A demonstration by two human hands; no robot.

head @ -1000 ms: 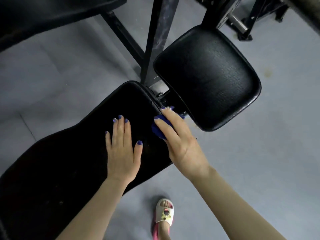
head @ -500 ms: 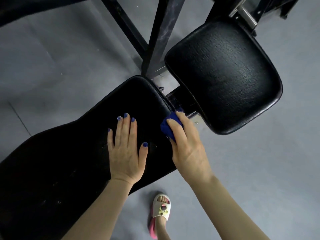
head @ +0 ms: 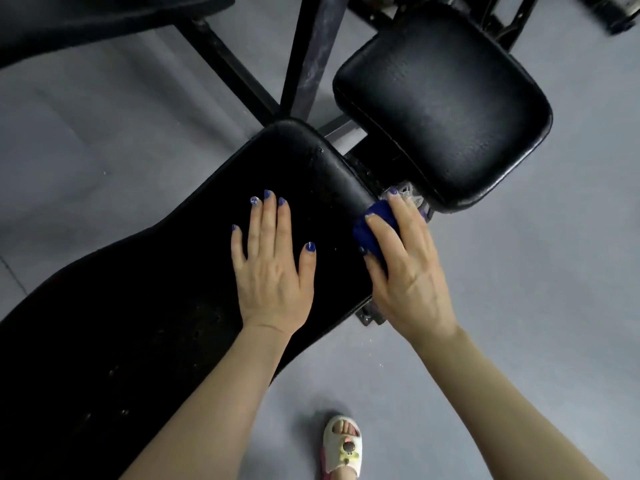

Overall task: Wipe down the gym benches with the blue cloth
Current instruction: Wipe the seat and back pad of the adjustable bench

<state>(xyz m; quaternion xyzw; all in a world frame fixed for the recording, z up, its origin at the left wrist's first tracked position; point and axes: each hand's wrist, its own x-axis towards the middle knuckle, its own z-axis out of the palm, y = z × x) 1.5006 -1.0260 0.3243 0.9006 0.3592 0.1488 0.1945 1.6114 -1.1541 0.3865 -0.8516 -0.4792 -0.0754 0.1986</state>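
Left hand (head: 272, 268) flat on the black bench (head: 166, 306), palm down, fingers straight and close together, thumb out to the side, holding nothing. Right hand (head: 408, 271) wrapped over the blue cloth (head: 375, 230), fingers curled round it, pressing it against the near right corner of the bench's long pad, at the edge where that pad ends. Only a bunched part of the cloth visible under the fingers; the rest hidden by the hand. Beyond that edge, a narrow gap with metal bracket parts, then the seat pad (head: 446, 102), black and textured, tilted and apart from the long pad. Right fingertips reaching into that gap, just beside the seat pad's lower corner. Black frame bars (head: 311, 53) rising behind the bench, another dark pad (head: 86, 22) at upper left. Grey floor (head: 519, 306) all around. One foot in a pale slipper (head: 343, 445) at the bottom, on the floor right of the bench.
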